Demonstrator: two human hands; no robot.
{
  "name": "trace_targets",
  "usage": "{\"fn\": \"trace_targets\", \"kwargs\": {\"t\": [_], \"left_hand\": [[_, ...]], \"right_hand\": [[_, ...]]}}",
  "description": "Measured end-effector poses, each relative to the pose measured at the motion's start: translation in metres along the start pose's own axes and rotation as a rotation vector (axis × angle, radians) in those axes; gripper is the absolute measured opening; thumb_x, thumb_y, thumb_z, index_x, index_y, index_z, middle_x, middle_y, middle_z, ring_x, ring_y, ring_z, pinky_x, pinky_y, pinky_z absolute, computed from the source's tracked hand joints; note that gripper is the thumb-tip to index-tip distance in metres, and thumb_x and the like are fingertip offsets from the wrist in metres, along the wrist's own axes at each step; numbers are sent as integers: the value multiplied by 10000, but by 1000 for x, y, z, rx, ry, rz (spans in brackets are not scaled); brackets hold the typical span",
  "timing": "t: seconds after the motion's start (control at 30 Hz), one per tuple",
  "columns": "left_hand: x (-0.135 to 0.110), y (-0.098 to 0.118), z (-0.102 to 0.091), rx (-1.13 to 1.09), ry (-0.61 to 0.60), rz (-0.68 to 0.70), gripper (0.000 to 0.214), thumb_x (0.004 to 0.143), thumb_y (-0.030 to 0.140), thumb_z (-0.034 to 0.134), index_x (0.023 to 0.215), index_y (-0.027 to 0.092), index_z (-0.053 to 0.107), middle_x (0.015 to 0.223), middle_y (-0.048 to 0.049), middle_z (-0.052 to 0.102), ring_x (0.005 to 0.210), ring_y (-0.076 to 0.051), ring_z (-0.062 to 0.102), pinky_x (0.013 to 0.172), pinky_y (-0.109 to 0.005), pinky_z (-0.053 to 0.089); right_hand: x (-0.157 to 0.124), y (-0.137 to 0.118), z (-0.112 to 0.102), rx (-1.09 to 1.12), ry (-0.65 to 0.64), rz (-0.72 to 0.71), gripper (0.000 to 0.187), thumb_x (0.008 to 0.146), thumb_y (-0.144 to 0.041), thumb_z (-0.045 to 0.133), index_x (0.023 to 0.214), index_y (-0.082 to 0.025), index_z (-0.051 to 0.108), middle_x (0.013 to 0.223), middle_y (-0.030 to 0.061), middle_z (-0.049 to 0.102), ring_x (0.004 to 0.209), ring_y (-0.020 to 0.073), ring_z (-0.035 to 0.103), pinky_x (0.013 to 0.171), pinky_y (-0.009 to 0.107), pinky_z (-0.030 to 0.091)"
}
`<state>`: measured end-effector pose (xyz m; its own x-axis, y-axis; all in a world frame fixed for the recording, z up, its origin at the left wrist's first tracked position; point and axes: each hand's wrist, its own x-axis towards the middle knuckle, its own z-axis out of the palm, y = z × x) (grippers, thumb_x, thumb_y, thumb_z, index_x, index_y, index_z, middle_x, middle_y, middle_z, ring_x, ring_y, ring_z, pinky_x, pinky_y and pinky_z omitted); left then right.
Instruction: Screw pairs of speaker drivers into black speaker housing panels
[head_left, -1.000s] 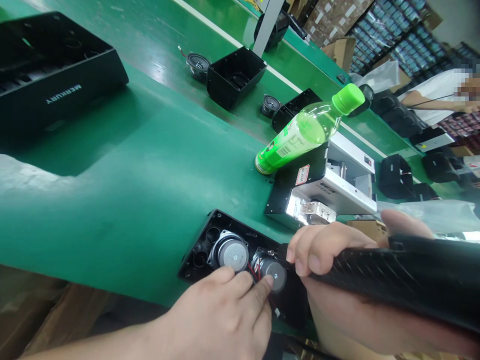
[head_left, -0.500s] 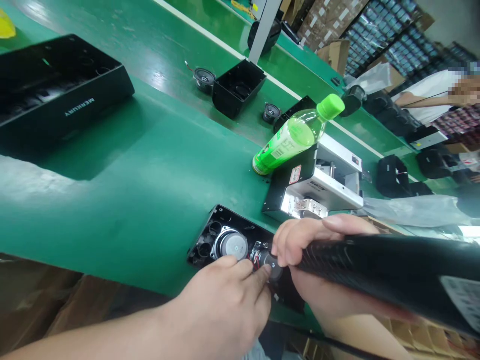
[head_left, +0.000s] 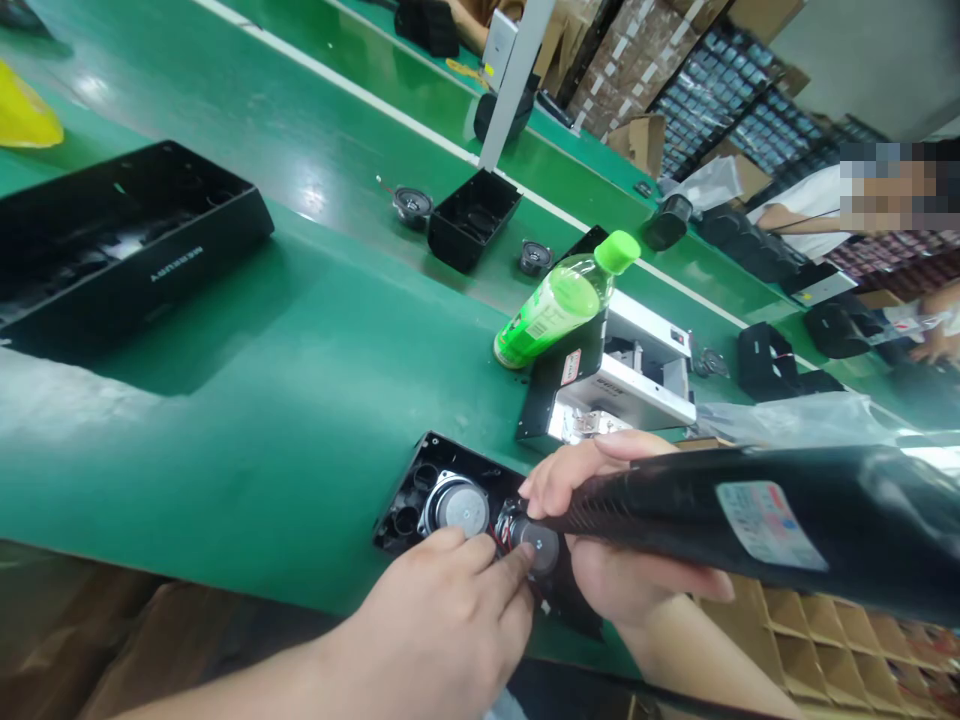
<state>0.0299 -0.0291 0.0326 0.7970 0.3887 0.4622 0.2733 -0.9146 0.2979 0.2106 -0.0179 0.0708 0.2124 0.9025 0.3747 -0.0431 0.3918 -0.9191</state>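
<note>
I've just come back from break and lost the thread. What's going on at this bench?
The person's left hand has a finger on one of two round speaker drivers in a black housing. The right hand grips a long black tool, its front end close to that same driver; any contact there is hidden. Beyond, a green-capped bottle stands beside a boxy machine.

Green bench (head_left: 300, 450), black tool (head_left: 660, 500), one very lime-green bottle (head_left: 547, 315)

Tool's black with a fine ridged pattern toward one end, plus a whitish label (head_left: 771, 525) with red and blue bits. Open case (head_left: 411, 470) is black too, speaker magnets (head_left: 463, 508) plain grey, wires (head_left: 493, 540) red. Bottle's got a bright green cap (head_left: 617, 252) and a green-and-white wrapper (head_left: 540, 322). The machine (head_left: 637, 400) is half black, half silvery white, with a red-and-white sticker (head_left: 571, 367). Bigger box (head_left: 225, 245): all black, pale lettering (head_left: 177, 265). Oh, and a solid yellow thing (head_left: 26, 110) off left.
</note>
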Motion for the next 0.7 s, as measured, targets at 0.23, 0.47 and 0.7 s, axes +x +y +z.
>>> {"fn": "trace_targets", "kwargs": {"t": [0.23, 0.47, 0.7], "left_hand": [[3, -8, 5, 81, 189, 86, 237, 1046, 152, 565, 986, 190, 791, 1139, -50, 832, 739, -188, 566, 624, -373, 377], [15, -11, 4, 51, 139, 101, 305, 1088, 147, 501, 1000, 177, 791, 1132, -57, 841, 765, -191, 597, 653, -358, 390], [8, -15, -15, 83, 139, 22, 337, 1109, 116, 487, 1032, 193, 806, 1136, -45, 843, 908, -213, 678, 843, -394, 463]], "right_hand": [[23, -53, -11, 72, 250, -66, 521, 1012, -765, 544, 1310, -365, 693, 755, -32, 707, 509, 175, 615, 513, 354, 577], [70, -73, -51, -167, 261, -386, 659, 906, -849, 621, 1194, -266, 734, 625, -14, 698, 424, 225, 585, 419, 396, 538], [84, -50, -39, -154, 359, -259, 764, 923, -948, 431, 1185, -284, 704, 526, -51, 581, 342, 194, 491, 313, 334, 420]]}}
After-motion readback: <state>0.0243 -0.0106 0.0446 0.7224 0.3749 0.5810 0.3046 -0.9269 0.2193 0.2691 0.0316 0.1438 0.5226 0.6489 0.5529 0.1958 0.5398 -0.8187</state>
